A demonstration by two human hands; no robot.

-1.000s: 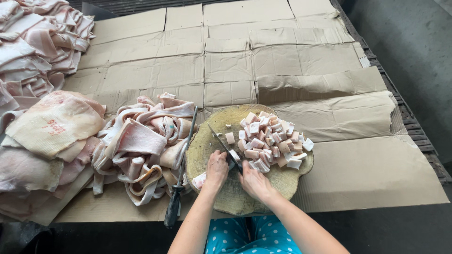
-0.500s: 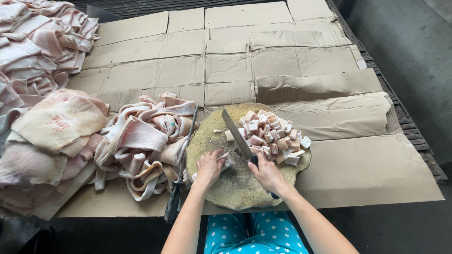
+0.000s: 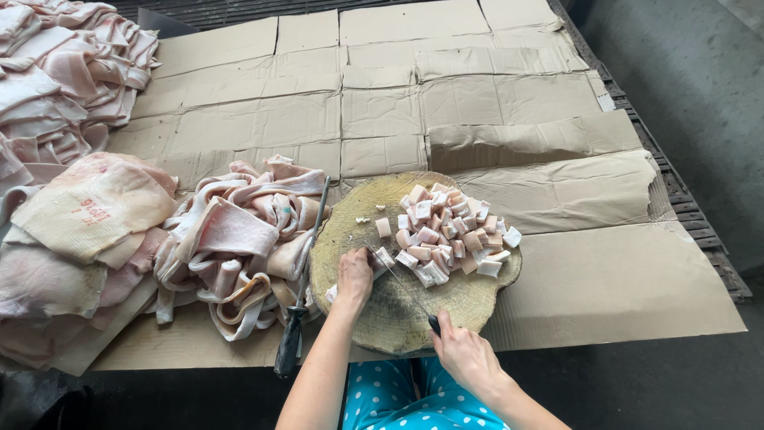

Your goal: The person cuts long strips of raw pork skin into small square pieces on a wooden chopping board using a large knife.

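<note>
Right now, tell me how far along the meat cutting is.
Done: a heap of cubes sits on the round block. In hand: the left hand pins a strip on the block while the right hand works the knife. Left: the pile of strips beside the block and the slabs further left are uncut.

1. My left hand presses a pale strip of pork skin onto the round wooden chopping block.
2. My right hand grips the black-handled knife beside pale pink diced pieces.
</note>
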